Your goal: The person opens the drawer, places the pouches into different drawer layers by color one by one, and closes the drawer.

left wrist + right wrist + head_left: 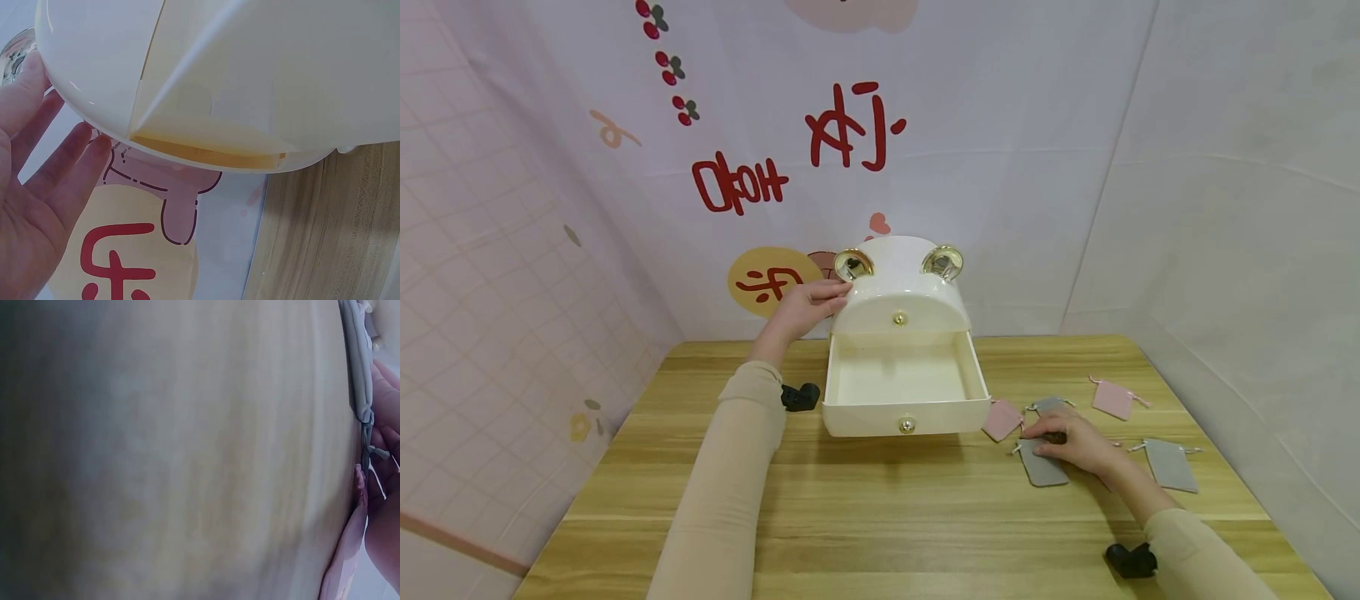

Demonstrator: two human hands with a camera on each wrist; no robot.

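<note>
A cream-white two-drawer box (895,302) with round gold-rimmed eyes stands at the back of the table, its lower drawer (869,420) pulled out and bare inside. My left hand (806,310) rests against the box's upper left side; in the left wrist view its fingers (74,164) are fairly straight along the curved shell. Over to the right, my right hand (1078,442) is at the corded top of a grey drawstring pouch (1047,468), thumb and forefinger tips apart. The right wrist view catches only part of this hand, beside grey cord and pink cloth.
Around the right hand lie a pink pouch (1002,420) by the drawer, a grey pouch (1051,405) behind, another pink pouch (1112,400) farther right and a grey pouch (1171,465) near the right edge. A printed white cloth (1015,200) hangs behind the wooden table (880,533).
</note>
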